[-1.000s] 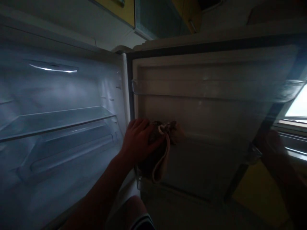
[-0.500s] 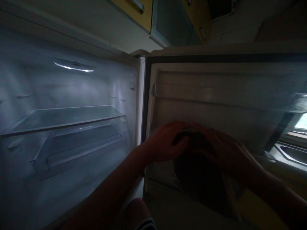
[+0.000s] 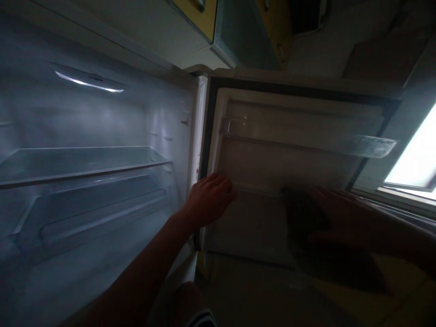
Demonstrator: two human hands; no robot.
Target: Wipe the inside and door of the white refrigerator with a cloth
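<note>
An open fridge fills the view, its inner door panel point(image 3: 265, 218) facing me. My left hand point(image 3: 211, 200) rests on the hinge-side edge of that panel, fingers loosely stretched and holding nothing. My right hand point(image 3: 344, 222) is further right, pressing a dark cloth point(image 3: 303, 222) against the lower part of the panel. The cloth hangs down below the hand. This part of the view is dim and smeared by motion.
The fridge interior point(image 3: 85, 118) on the left is lit, with a glass shelf point(image 3: 81, 165) and a clear drawer point(image 3: 102, 213) under it. A clear door bin point(image 3: 306, 141) runs across the door's top. Yellow cabinets point(image 3: 204, 11) hang above. A bright window point(image 3: 415, 159) is at right.
The cloth has passed from my left hand to my right, which has carried it rightward across the door. My left hand has drawn back to the hinge-side edge.
</note>
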